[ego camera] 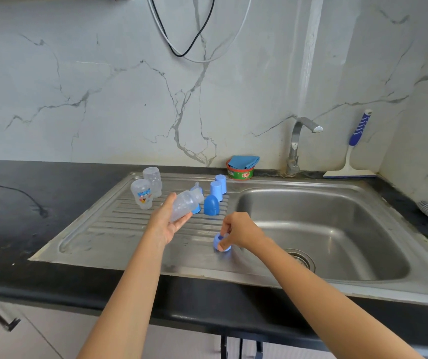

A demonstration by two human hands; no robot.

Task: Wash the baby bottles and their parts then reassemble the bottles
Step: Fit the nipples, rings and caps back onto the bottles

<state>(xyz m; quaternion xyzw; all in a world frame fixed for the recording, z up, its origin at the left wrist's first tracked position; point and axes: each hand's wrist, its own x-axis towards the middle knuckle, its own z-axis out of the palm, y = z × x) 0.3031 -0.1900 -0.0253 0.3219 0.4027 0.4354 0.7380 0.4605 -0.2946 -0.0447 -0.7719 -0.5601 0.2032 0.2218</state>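
Over the steel draining board [114, 229], a clear bottle [185, 206] is gripped in the left hand [166, 225], neck slanting up-right, while a blue ring [218, 245], lower right of it on the board, is pinched by the right hand [241, 231].

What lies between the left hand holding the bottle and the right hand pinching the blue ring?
Only bare ribbed drainboard, per the head view; the dark blue cap stands farther back.
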